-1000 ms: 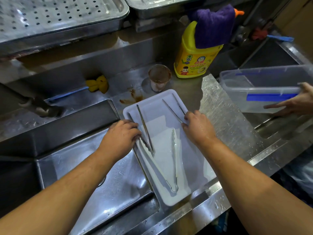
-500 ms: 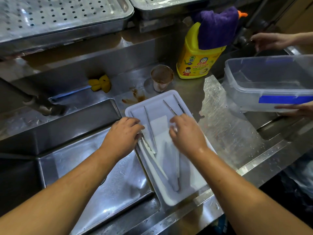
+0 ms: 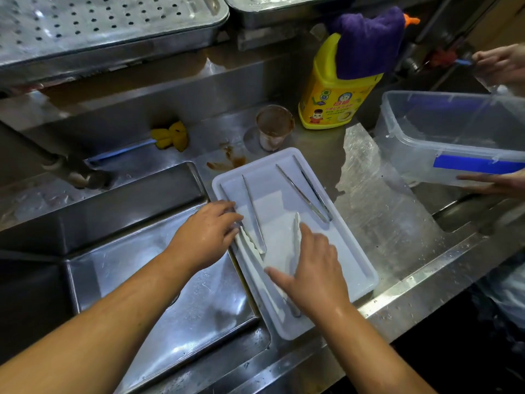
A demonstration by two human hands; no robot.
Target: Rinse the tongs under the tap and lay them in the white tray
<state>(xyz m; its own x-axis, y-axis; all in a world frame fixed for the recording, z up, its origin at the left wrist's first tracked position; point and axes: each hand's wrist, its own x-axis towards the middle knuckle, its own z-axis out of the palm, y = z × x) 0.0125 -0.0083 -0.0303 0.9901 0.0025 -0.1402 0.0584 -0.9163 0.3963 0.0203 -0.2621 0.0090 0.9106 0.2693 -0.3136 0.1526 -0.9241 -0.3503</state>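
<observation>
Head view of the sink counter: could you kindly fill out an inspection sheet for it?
Surface: steel counter, wet, with a brown smear near the tray.
Job's things: white tray holds three pairs of tongs; metal tongs lie by its right wall.
Clutter: yellow bottle under a purple cloth, stained cup, yellow sponge.
Hands: left hand is at the tray's left rim, grip unclear; right hand lies flat over white-tipped tongs.
Cables: nothing seen.
Surroundings: sink left of the tray; perforated trays behind; another person's hand holds a clear box.
</observation>
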